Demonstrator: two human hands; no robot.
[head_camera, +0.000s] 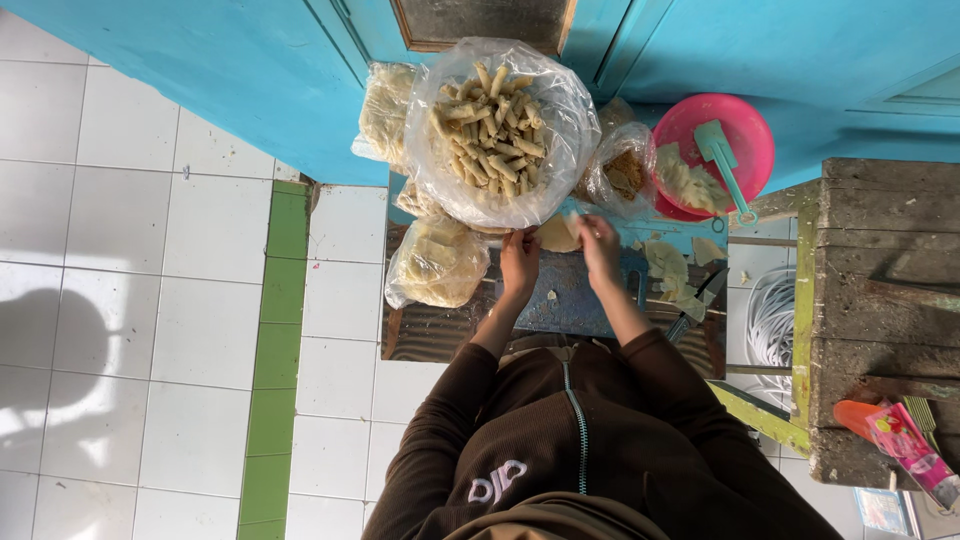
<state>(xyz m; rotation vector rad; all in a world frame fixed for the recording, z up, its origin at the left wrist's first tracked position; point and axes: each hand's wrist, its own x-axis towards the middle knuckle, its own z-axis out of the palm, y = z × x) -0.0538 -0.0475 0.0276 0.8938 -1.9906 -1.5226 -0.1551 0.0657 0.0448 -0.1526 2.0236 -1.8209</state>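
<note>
The person's left hand (519, 262) and right hand (600, 248) meet over a thin, pale round sheet of dough (558, 233) lying on the blue tabletop (565, 300), just below a large clear plastic bag of finished golden rolled sticks (492, 130). The left hand's fingers (517, 238) look pinched together at the sheet's left edge; the right hand's fingers (592, 226) curl onto its right edge, though whether they grip or only press cannot be told at this size. Holding both edges at once keeps the soft sheet flat and steady between the hands.

The big bag stands open-mouthed directly ahead, within easy reach. A smaller clear bag of crumbly brown filling (624, 172) sits beside it, and a pink plastic bowl (745, 125) holding more pale sheets and a turquoise plastic scraper (722, 155) sits to the right. Another bag of pale sheets (437, 262) lies left of the hands, and loose scraps (665, 265) lie to the right.
</note>
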